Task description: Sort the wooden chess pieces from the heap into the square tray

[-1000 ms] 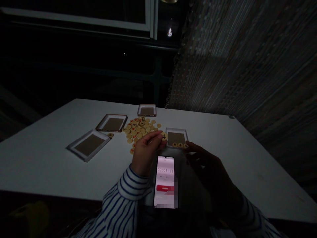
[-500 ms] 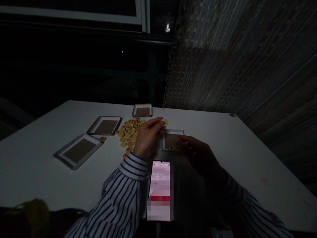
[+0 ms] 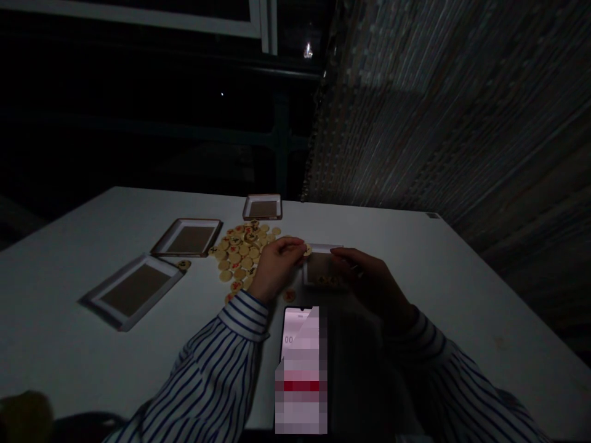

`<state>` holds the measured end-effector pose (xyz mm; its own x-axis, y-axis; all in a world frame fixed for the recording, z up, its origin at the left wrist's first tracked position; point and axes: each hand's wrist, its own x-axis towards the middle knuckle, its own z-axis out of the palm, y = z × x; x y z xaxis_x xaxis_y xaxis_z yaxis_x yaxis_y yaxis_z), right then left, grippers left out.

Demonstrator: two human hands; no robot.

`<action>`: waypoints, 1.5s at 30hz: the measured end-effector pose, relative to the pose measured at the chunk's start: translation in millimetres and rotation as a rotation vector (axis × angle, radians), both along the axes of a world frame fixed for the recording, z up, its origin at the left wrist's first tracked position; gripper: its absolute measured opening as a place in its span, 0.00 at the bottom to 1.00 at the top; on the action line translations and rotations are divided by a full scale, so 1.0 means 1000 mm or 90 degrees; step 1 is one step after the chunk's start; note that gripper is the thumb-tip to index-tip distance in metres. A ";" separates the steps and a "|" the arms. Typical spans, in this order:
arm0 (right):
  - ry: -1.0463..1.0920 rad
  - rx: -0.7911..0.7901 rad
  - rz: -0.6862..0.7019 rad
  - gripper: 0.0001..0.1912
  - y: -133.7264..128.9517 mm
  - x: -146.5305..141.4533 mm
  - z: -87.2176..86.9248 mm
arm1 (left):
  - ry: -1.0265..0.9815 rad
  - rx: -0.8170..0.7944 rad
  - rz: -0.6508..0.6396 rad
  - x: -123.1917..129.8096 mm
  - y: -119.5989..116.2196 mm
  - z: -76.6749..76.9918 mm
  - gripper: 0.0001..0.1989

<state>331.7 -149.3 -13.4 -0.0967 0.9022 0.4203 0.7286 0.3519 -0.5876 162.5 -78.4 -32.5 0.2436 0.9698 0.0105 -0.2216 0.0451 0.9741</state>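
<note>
My left hand (image 3: 277,266) pinches a round wooden piece (image 3: 308,250) between thumb and fingers, at the left rim of a shallow box (image 3: 318,264). Inside that box lie two round pieces (image 3: 327,280) near its front side. My right hand (image 3: 364,274) is over the box's right side in shadow, its fingers bent; whether they hold anything is too dark to tell. A pile of round pieces (image 3: 237,249) with red or black characters lies left of my left hand. One red-marked piece (image 3: 289,296) sits between the box and the phone.
A lit phone (image 3: 301,369) stands near the front table edge. Three more shallow boxes are on the white table (image 3: 429,295): one at the back (image 3: 263,207), one at left (image 3: 188,237), one nearer (image 3: 133,291). A single piece (image 3: 183,264) touches the nearer box. A bead curtain hangs behind.
My left hand has moved down with its piece, from above the box's back corner to its left rim. My right hand stays over the box. The view has shifted slightly.
</note>
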 end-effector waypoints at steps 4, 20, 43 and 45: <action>-0.076 0.010 0.057 0.12 0.016 0.000 0.005 | -0.006 -0.023 -0.014 -0.003 -0.002 -0.009 0.12; -0.160 -0.051 0.223 0.11 0.044 -0.013 0.009 | 0.069 -0.025 0.058 -0.002 -0.006 -0.009 0.08; -0.156 -0.036 0.231 0.11 0.046 -0.012 0.007 | 0.064 -0.024 0.021 -0.005 -0.005 -0.017 0.14; -0.160 -0.037 0.225 0.12 0.046 -0.011 0.006 | 0.081 -0.009 0.014 -0.005 -0.005 -0.017 0.14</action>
